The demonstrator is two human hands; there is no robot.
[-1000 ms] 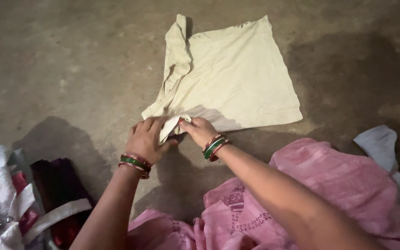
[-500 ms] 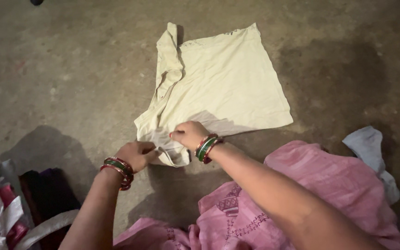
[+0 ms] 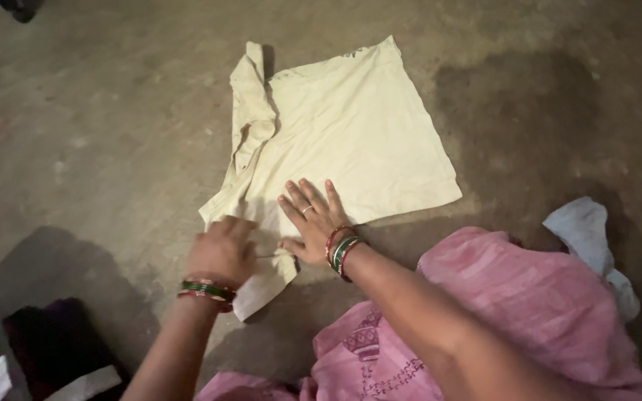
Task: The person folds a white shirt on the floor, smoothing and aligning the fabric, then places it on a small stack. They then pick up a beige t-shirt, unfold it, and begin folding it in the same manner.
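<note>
Two hands were on the cream shirt (image 3: 351, 141), which lay spread on the bare concrete floor (image 3: 98, 111) in front of the person's knees. I watched it through the head camera. The right hand (image 3: 312, 219) was open and flat, fingers spread, pressing on the near edge of the shirt. The left hand (image 3: 223, 251) was just beside it, to the left, curled on the near corner of the shirt. It seemed to pinch the cloth there, but I could not tell if the fingers really closed on it.

As I judged it, the work was about in the middle. The main part of the shirt was already a smooth, almost square panel, and its left side was turned inward in a long, loose fold with the collar bunched. The near corner under the hands was not yet flat; a small flap stuck out toward the person. So the smoothing of this corner remained, and probably more folds, because the shirt was still a large piece.

Near the shirt, on its right, was the pink garment (image 3: 529, 312) on the person's lap, with a pale blue cloth (image 3: 585, 230) beyond it. Far left of the shirt lay dark clothes (image 3: 46, 341).
</note>
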